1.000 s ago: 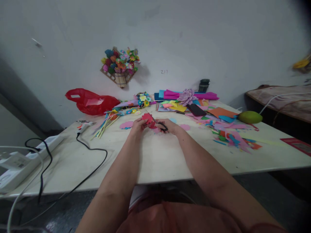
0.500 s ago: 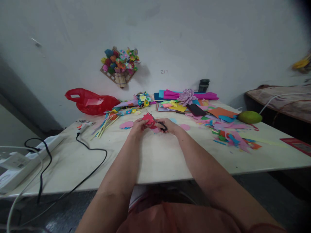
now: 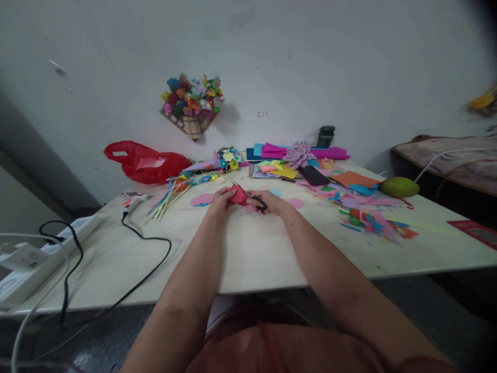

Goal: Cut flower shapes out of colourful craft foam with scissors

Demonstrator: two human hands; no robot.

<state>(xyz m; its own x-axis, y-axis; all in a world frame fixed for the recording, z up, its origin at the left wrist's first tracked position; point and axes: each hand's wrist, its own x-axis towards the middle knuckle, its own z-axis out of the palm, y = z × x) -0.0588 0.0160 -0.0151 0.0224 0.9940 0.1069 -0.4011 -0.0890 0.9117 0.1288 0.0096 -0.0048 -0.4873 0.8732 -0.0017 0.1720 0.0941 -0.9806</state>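
Between my hands is a red paper piece (image 3: 238, 195) with a wavy edge, pinched at its left side by my left hand (image 3: 220, 201). My right hand (image 3: 267, 201) grips the black handles of the scissors (image 3: 259, 202). The scissor blades point up and left, lying against the far right edge of the red piece. Pink scalloped paper shapes rest on the table on both sides, one left (image 3: 202, 199) and one right (image 3: 295, 203). A light blue shape (image 3: 276, 192) lies just beyond my right hand.
A red plastic bag (image 3: 149, 165) and paper flowers (image 3: 230, 159) stand at the back left. Colored scraps (image 3: 373, 220), a phone (image 3: 313, 175) and a green fruit (image 3: 399, 187) lie right. A glue gun (image 3: 135, 201) with a black cord and a power strip (image 3: 50, 259) are left.
The red piece has turned and looks smaller between my hands. The scissor blades now show farther up and left, at its far edge.
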